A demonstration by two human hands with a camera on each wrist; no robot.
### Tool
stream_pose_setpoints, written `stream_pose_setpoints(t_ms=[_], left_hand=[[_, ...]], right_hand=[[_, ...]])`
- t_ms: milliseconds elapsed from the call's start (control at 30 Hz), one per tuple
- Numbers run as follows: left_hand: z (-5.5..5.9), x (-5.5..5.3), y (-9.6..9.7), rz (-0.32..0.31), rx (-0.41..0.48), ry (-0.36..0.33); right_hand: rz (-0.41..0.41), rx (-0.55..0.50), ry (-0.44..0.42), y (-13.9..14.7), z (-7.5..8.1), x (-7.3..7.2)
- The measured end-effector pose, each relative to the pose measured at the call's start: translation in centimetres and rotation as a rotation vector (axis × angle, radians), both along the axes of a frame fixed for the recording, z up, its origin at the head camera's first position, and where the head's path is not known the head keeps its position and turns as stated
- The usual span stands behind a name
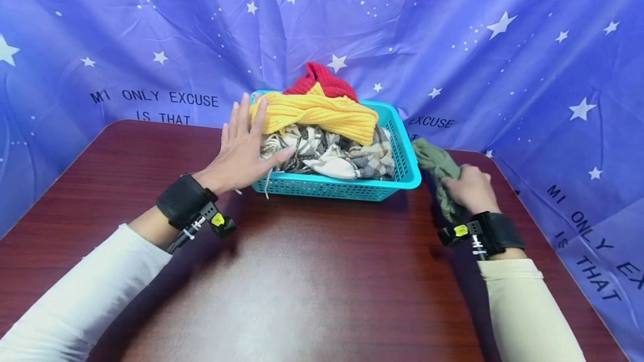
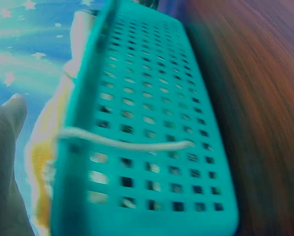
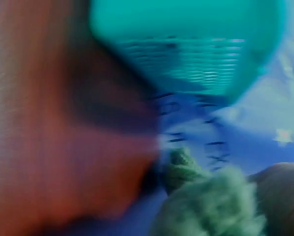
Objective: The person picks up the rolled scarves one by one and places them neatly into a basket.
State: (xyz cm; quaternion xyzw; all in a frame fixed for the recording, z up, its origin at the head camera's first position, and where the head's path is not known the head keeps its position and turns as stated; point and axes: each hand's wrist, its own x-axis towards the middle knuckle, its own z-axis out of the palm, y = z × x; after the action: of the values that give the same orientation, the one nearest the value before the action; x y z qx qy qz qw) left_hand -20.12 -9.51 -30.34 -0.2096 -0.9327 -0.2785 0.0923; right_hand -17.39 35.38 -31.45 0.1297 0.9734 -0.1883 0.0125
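A turquoise plastic basket (image 1: 332,190) with holes in its sides stands on the table, filled with knitwear. On top lie a folded yellow knitted scarf (image 1: 312,113), a red knitted piece (image 1: 322,80) behind it, and a plaid fringed scarf (image 1: 342,155) in front. My left hand (image 1: 241,152) is spread with straight fingers at the basket's left end; whether it touches is unclear. To the right of the basket, my right hand (image 1: 473,186) grips a bunched green knitted scarf (image 1: 437,163). The right wrist view is blurred but shows the green scarf (image 3: 211,206) below the basket (image 3: 186,19).
A dark reddish wooden table (image 1: 302,272) spreads in front of the basket. Behind and beside it hangs a blue star-patterned cloth (image 1: 282,32) with lettering. One white fringe strand (image 2: 127,145) dangles over the basket's outer wall.
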Motion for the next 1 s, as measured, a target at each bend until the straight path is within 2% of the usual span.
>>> stream_pose_setpoints(t_ms=[100, 233, 333, 400, 467, 500, 600, 667, 733, 833, 933, 1000], left_hand=[[1.0, 0.4, -0.2, -0.017, 0.062, 0.032], [2.7, 0.9, 0.2, -0.043, 0.126, 0.142], [3.8, 1.0, 1.2, -0.079, 0.149, 0.285], [4.2, 1.0, 2.0, -0.101, 0.144, 0.391], [4.3, 0.8, 2.6, -0.123, 0.126, 0.462], [4.2, 0.7, 2.8, -0.131, 0.110, 0.469], [3.5, 0.1, 2.6, -0.165, 0.049, 0.424], [2.6, -0.3, 2.1, -0.198, -0.019, 0.385], [1.7, -0.7, 1.5, -0.244, -0.080, 0.369], [0.7, -0.9, 0.8, -0.301, -0.143, 0.376], [0.4, -0.9, 0.5, -0.322, -0.164, 0.364], [0.4, -0.9, 0.4, -0.327, -0.177, 0.328]], right_hand=[[-0.014, -0.054, 0.178, -0.3, 2.3, 0.5], [0.016, -0.081, 0.454, -3.0, 5.9, 0.9], [0.109, -0.101, 0.621, -6.7, 8.3, 1.1], [0.224, -0.111, 0.661, -9.3, 9.3, 0.9], [0.350, -0.115, 0.653, -11.7, 9.7, 0.4], [0.417, -0.120, 0.619, -12.8, 9.6, 0.1], [0.600, -0.064, 0.514, -15.0, 8.1, -1.0], [0.676, -0.008, 0.454, -15.6, 6.4, -1.5], [0.709, 0.063, 0.422, -15.6, 4.7, -1.7], [0.701, 0.120, 0.367, -15.0, 2.7, -1.6], [0.694, 0.135, 0.288, -14.7, 1.9, -1.5], [0.698, 0.127, 0.231, -14.7, 1.8, -1.6]])
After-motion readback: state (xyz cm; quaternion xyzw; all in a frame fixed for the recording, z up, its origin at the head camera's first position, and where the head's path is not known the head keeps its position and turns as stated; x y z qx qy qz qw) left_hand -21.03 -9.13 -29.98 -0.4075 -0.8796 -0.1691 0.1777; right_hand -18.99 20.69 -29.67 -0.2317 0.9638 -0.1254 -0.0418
